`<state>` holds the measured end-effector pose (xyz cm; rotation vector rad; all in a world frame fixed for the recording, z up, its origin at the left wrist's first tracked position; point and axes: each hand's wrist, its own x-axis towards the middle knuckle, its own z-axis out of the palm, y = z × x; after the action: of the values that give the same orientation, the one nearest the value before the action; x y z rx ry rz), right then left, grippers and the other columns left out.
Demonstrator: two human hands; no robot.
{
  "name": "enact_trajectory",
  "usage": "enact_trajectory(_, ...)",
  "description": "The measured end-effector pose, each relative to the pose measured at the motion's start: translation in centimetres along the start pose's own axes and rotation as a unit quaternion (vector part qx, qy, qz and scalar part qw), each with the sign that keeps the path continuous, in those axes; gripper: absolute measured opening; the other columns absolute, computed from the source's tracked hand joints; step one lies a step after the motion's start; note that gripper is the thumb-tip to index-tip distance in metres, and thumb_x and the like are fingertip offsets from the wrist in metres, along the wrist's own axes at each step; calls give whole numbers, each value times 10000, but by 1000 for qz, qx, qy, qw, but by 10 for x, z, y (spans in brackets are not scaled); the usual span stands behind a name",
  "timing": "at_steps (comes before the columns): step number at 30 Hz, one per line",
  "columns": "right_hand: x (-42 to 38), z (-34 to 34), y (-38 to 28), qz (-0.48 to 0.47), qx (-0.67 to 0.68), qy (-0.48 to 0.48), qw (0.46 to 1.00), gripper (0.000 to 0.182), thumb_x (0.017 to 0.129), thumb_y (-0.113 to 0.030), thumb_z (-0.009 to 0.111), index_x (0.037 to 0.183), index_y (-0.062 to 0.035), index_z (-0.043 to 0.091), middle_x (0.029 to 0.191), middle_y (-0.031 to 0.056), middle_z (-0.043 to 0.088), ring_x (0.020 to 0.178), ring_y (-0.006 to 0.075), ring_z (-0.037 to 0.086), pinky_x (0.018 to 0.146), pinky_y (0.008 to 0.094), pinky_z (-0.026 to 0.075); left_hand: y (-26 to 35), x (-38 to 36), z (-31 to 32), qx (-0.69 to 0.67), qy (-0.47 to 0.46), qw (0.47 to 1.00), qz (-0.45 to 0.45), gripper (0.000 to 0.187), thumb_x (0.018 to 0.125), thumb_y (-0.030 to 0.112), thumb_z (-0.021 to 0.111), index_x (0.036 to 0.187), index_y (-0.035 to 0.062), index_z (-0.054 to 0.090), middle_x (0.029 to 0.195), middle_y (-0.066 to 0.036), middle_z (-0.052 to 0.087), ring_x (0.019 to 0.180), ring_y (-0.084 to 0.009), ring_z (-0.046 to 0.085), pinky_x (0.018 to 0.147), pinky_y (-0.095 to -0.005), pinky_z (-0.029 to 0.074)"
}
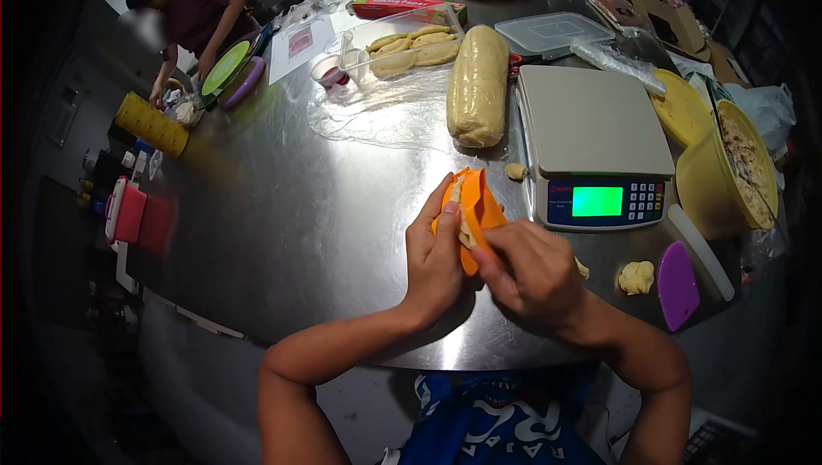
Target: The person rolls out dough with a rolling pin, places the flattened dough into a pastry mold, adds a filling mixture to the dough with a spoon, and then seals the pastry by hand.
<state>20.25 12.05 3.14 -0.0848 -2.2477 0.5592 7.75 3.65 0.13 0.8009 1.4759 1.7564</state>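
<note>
An orange folding dough mold (487,205) is held up over the steel table, with pale dough (465,227) showing along its edge. My left hand (435,251) is closed around its left side, thumb lying along the dough. Fingers of my right hand (536,272) are curled and pinched at the mold's lower right edge; the hand hides part of it. Just beyond the mold lies a small dough piece (516,172). To the right sit a dough lump (636,277) and a purple dough scraper (678,287). A long plastic-wrapped dough log (477,80) rests behind my hands.
A digital scale (595,118) stands right of the log. Further right are a white rod (700,251) and a yellow tub of filling (719,182). A clear container (449,15) holds several shaped dough pieces. A person (201,15) works at the far left.
</note>
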Motion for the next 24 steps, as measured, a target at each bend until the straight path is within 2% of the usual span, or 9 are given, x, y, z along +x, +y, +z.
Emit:
enact_trajectory(7,1,-5,0,35,56,10,998,163,850,-44,705,933,34,588,766,143,628,611,258,629,560,338,503,11,-4,4,-81,-16,996,-33,496,1054,227,299,1456,-63,325,1358,-234,514,1207,-280,577,1051,-372,466)
enact_trajectory(9,1,-4,1,50,68,9,996,158,852,-48,705,928,32,592,767,145,632,616,258,635,562,334,503,8,-4,3,-195,-3,980,-49,521,1060,221,418,1484,-57,297,1299,-195,540,1116,-171,577,949,-274,484)
enact_trajectory(10,1,-3,2,65,80,9,995,153,854,-53,705,923,29,596,769,146,637,621,259,641,564,330,503,9,-4,3,-196,-1,979,-49,521,1060,221,418,1484,-57,297,1299,-195,540,1116,-171,577,949,-274,484)
enact_trajectory(12,0,-3,2,69,88,10,994,149,857,-59,703,922,27,600,771,145,636,619,256,637,563,330,501,11,-5,2,-76,-22,996,-38,537,1052,221,447,1490,-43,282,1288,-207,541,1122,-179,573,950,-276,482)
enact_trajectory(16,1,-1,1,105,100,-8,989,158,854,-73,703,938,23,609,795,146,635,650,267,631,596,344,506,6,-7,2,-88,-23,995,-30,545,1046,213,465,1492,-36,278,1278,-211,543,1114,-178,574,938,-283,489)
enact_trajectory(18,2,-1,2,99,107,-13,989,180,844,-74,709,958,27,613,803,148,632,669,277,630,617,354,508,5,-5,1,-81,-20,995,-52,523,1042,236,397,1489,-9,280,1363,-193,498,1202,-256,570,1010,-352,495)
enact_trajectory(19,2,-1,3,91,112,-15,989,204,834,-75,714,977,32,616,811,151,630,688,287,629,637,364,510,5,-4,-1,-82,-18,995,-52,523,1042,236,397,1489,-9,280,1363,-193,498,1202,-256,570,1010,-352,495)
enact_trajectory(22,2,0,3,66,91,-18,993,258,818,-72,721,1028,43,627,839,162,640,722,305,636,681,373,519,8,-1,-5,-130,-23,989,-63,520,1042,215,381,1508,30,246,1402,-183,459,1228,-256,556,1015,-362,497)
enact_trajectory(24,1,1,6,61,82,-18,995,254,820,-73,721,1030,45,640,848,166,651,730,305,643,685,368,523,16,-3,0,-243,-18,964,-110,515,1041,209,349,1516,63,215,1421,-168,427,1230,-253,554,1015,-376,501)
